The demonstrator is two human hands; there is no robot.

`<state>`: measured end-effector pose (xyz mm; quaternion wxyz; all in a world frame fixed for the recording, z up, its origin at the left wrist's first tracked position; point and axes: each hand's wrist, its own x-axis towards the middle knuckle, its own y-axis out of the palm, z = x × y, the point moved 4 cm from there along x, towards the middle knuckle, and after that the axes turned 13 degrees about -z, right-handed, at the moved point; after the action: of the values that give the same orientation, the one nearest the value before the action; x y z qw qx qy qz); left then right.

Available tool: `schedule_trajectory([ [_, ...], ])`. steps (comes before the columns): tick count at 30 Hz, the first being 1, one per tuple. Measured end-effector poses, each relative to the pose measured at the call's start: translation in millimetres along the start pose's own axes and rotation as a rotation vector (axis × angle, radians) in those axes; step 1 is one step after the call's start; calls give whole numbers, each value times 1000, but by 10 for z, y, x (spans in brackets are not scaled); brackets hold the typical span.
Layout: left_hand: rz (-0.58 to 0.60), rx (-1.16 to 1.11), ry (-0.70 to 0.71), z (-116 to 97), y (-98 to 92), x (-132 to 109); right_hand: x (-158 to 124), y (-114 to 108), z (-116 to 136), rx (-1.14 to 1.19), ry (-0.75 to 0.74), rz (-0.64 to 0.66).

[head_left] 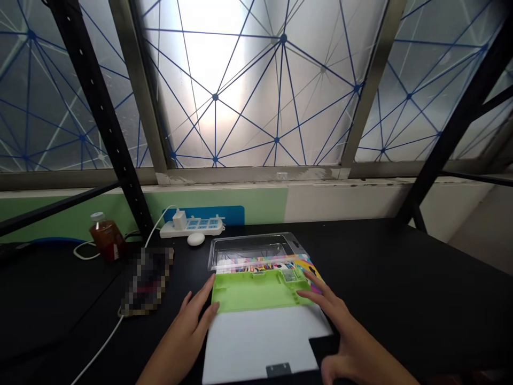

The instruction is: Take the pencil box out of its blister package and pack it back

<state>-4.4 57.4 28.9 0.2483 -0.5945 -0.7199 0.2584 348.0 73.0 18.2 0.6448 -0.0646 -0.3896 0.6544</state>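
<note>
Left hand (188, 326) lies flat and open, fingers (208, 286) spread, tips at the left edge of a lime-green plastic tray (256, 293); nothing gripped. Right hand (344, 326) is also open, fingers (310, 291) extended across the tray's right end, resting on or just over it, no hold visible. The tray lies on a black desk (409, 299), joined along its near edge to a white panel (256, 342) with a small grey clasp (278, 369) at the near end. A dark flap (324, 347) sits beneath the right hand. Beyond the tray: a colourful printed sheet (308, 270), then a transparent plastic box (250, 251). Further back, a white power strip (191, 227) and a white oval object (195, 239). Left of these, a capped bottle of amber liquid (105, 238) and a pixelated, unreadable item (146, 280).
</note>
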Motion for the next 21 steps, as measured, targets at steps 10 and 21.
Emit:
schedule_trajectory([
  [10, -88, -315, -119, 102, -35, -56, 379, -166, 136, -12, 187, -204],
  [21, -145, 23, 216, 11, -16, -53, 189, -14, -24, -53, 76, -85],
])
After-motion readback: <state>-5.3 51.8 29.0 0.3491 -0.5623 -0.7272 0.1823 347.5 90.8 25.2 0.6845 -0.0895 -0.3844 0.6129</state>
